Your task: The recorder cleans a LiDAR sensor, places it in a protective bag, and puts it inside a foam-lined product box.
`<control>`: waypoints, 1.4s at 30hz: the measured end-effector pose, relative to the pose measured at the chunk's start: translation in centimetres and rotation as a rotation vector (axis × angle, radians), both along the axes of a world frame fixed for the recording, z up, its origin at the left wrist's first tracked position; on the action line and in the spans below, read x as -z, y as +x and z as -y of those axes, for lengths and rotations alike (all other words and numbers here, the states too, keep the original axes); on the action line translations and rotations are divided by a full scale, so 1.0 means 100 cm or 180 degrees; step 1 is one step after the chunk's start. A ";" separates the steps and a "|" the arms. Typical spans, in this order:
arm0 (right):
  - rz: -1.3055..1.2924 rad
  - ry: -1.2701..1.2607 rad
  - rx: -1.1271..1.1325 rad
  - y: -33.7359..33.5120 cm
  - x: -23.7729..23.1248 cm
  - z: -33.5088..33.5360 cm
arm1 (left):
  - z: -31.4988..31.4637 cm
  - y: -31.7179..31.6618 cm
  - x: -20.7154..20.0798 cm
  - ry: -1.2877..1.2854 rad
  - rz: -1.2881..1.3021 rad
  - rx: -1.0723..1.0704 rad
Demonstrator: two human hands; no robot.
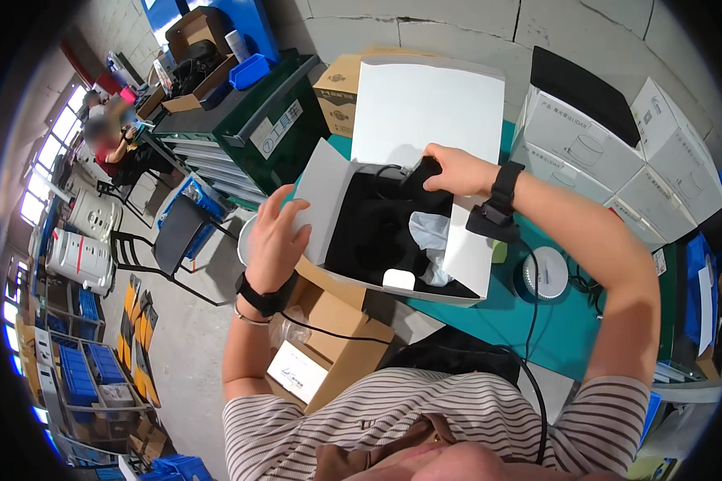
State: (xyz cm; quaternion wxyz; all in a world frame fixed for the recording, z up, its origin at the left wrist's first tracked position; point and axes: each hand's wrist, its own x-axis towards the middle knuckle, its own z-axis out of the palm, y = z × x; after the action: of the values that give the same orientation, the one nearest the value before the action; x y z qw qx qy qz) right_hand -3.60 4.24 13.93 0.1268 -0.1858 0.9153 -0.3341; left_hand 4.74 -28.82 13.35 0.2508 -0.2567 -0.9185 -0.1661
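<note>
An opened white cardboard box (468,248) with black foam lining (361,240) stands on the teal tabletop, its lid (429,104) raised at the back. At the box's far right corner my right hand (461,170) pinches a dark, soft-looking piece (419,183), perhaps foam. A thin black loop, perhaps a cable, shows beside it. My left hand (271,240) has its fingers apart at the outer side of the left flap (322,196); whether it presses on it I cannot tell. A pale crumpled bag or cloth (430,232) lies inside the box, on its right side.
Right of the box, a round silver-white device (546,272) and black cables sit on the teal tabletop (489,325). White product boxes (582,144) are stacked at the back right. An open brown carton (337,321) stands below left. Farther left are a green tool cabinet (241,128) and a black chair (180,240).
</note>
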 end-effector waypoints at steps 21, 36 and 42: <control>-0.0204 -0.0087 0.0572 0.065 -0.020 -0.090 | 0.021 -0.056 -0.025 -0.0888 0.1101 0.0778; -0.0682 0.2432 -0.0997 0.008 -0.057 0.010 | -0.085 -0.088 -0.024 -0.0986 0.1735 0.1481; -0.0444 0.3100 -0.1259 -0.008 -0.082 0.058 | -0.102 -0.101 -0.012 -0.0309 0.1912 0.1490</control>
State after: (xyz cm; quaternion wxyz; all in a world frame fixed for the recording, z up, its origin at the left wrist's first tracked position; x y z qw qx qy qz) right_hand -4.35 -1.57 22.09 0.1978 -0.2963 0.9182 0.1731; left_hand -5.33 -18.65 14.52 -0.0866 -0.4110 -0.8744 -0.2430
